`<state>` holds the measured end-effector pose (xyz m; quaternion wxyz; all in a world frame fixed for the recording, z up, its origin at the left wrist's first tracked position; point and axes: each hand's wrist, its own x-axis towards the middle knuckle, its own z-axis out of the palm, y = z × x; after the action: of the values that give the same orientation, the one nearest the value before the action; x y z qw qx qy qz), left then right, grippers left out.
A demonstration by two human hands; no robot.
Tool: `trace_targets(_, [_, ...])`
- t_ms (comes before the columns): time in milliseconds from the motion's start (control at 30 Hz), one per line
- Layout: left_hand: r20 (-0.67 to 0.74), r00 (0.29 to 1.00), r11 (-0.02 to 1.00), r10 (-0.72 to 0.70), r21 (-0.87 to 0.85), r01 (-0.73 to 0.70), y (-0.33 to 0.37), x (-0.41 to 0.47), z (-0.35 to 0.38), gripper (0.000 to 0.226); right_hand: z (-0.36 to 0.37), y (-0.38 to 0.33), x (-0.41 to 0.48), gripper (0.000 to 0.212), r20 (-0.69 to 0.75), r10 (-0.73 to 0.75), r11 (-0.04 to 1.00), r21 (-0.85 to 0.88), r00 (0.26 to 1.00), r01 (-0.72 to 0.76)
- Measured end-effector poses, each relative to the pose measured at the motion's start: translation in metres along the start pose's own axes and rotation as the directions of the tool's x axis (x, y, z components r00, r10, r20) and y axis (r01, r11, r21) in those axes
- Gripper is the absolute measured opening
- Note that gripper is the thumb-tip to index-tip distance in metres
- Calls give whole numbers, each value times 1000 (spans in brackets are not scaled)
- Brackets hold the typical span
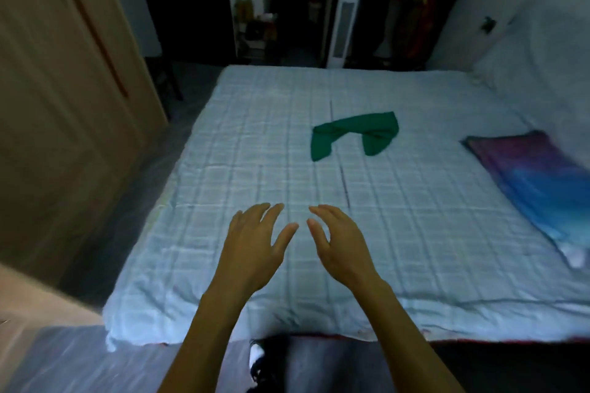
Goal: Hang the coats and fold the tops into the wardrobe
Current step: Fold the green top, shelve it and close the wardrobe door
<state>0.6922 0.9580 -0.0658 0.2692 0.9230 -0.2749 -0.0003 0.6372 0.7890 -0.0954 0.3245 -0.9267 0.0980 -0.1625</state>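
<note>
Both hands, left hand [255, 241] and right hand [338, 241], hover open and empty over the near part of the pale checked bed sheet [239, 153]. Farther off lies the crumpled green fabric top [352, 134] (long axis left-right), slightly nearer the right hand.

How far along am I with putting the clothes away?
Only one garment shows on the bed: a crumpled green top, not yet folded. Both the left hand and right hand are open and empty above the sheet, short of it. The wardrobe door looks closed.
</note>
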Motion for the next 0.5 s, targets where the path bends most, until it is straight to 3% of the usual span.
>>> trace_targets(200, [104,987,991,120,-67,-113,43,82,63,80,-42,75,28,35,-123,225,974,70,967,-217])
trace_targets(367, [107,975,968,194,-181,-172,69,173,108,66,-74,129,78,36,-142,299,953,-3,944,-302])
trace_targets(500, [124,970,949,209,-266,-170,82,244,142,68,-94,173,136,34,-159,330,938,-59,931,-342])
